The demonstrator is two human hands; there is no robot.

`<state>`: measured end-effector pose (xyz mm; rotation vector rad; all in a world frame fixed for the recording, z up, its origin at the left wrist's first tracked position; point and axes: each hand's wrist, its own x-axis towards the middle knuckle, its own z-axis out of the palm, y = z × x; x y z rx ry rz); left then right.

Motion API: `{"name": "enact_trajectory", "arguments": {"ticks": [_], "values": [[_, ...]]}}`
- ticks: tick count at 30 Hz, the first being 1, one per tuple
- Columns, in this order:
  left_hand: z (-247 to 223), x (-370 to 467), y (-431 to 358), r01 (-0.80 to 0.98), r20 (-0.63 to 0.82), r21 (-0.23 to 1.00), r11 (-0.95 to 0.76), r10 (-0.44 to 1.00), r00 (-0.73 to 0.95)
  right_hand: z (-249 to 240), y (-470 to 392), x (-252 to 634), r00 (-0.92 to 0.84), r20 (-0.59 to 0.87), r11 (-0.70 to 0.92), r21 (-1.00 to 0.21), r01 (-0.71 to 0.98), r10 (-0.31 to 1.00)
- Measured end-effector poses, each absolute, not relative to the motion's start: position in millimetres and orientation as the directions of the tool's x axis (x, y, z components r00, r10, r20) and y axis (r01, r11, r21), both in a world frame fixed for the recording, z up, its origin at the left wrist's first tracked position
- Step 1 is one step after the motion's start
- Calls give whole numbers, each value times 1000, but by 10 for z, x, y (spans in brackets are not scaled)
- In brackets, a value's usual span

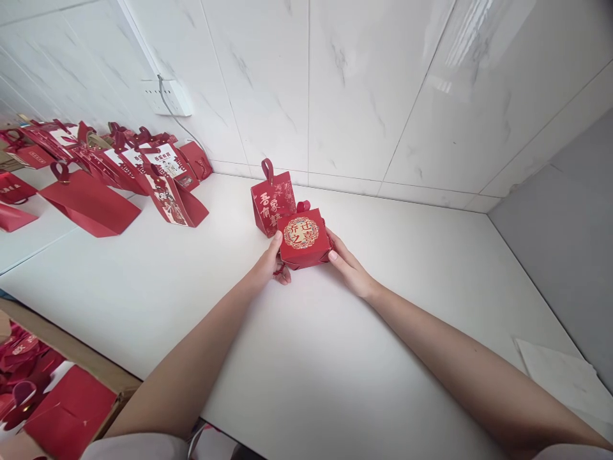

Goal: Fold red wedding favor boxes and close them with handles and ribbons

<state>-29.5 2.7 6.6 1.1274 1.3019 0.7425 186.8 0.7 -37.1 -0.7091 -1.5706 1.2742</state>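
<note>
Between my two hands is a red gift box, its front bearing a round cream-and-gold medallion with red characters. My left hand grips the box's left side, thumb on the edge and fingers partly hidden beneath, beside a dark red cord. On the opposite side, my right hand holds the right edge near the lower corner, its far fingers hidden behind the box. Just behind stands a second red gift box with a ribbon loop on top and pale lettering; the held box covers part of it.
Several red gift boxes with ribbon loops stand on the white table at the left. A cardboard carton with more red boxes sits lower left. A tiled wall with a socket and cable bounds the back.
</note>
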Motion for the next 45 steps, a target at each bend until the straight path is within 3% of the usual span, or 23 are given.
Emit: {"name": "enact_trajectory", "arguments": {"ticks": [24,32,39,45], "values": [[81,-308,28,201,-390,914,353,901,192,-367,20,1850,-361,328,305,-945,-120,873],[11,-340,89,142,-413,909,391,891,187,-363,19,1858,-360,311,293,-950,-106,879],[70,-391,66,-21,-436,872,489,795,422,-325,-26,1877,-426,277,264,-960,-91,861],[53,-401,70,-28,-431,858,513,749,504,-329,-37,1862,-463,316,288,-948,-134,828]]}}
